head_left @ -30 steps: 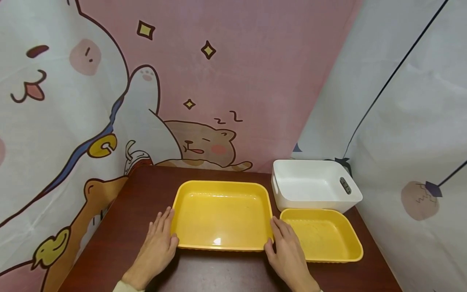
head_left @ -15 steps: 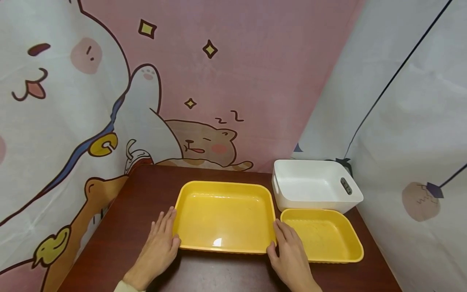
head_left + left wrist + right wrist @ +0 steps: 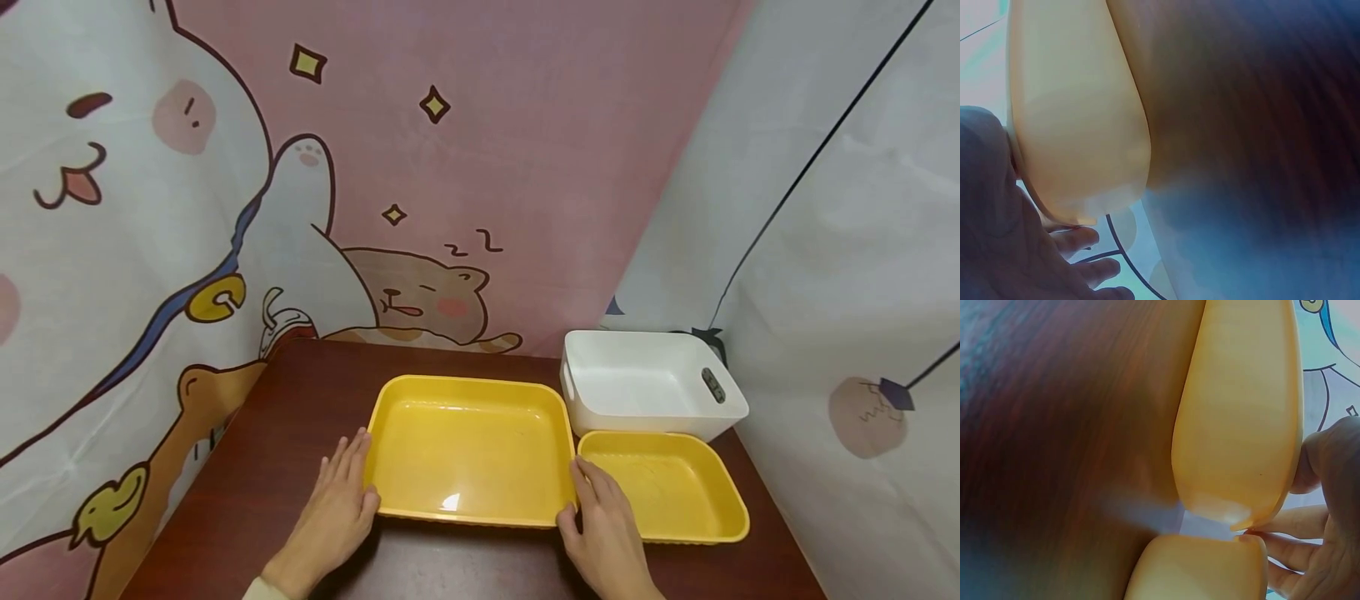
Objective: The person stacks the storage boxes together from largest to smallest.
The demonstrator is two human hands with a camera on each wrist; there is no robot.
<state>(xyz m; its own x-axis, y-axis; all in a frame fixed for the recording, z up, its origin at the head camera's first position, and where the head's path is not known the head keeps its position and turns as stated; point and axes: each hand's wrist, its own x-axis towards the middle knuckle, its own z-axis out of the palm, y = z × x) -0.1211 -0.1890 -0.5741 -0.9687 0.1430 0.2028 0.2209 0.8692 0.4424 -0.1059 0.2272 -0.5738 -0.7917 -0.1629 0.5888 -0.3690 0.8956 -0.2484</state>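
A large yellow tray (image 3: 472, 446) lies on the dark wooden table, its inside bare. My left hand (image 3: 330, 508) rests along the tray's left side with fingers straight and the thumb at the near left corner. At the near right corner, my right hand (image 3: 606, 525) touches the rim with thumb and extended fingers. Those fingers reach into the narrow gap between the large tray and a smaller yellow tray (image 3: 663, 492) on its right. In the right wrist view, the large tray's outer wall (image 3: 1235, 425) stands close beside the smaller tray (image 3: 1197, 569).
Behind the smaller tray stands a white plastic bin (image 3: 645, 383) with handle holes. The brown table (image 3: 247, 467) reaches back to a cartoon-printed cloth (image 3: 540, 167), which also hangs along both sides.
The large tray has slid right and slightly nearer, turning a little, closer to the smaller tray. Both hands have moved right along with it.
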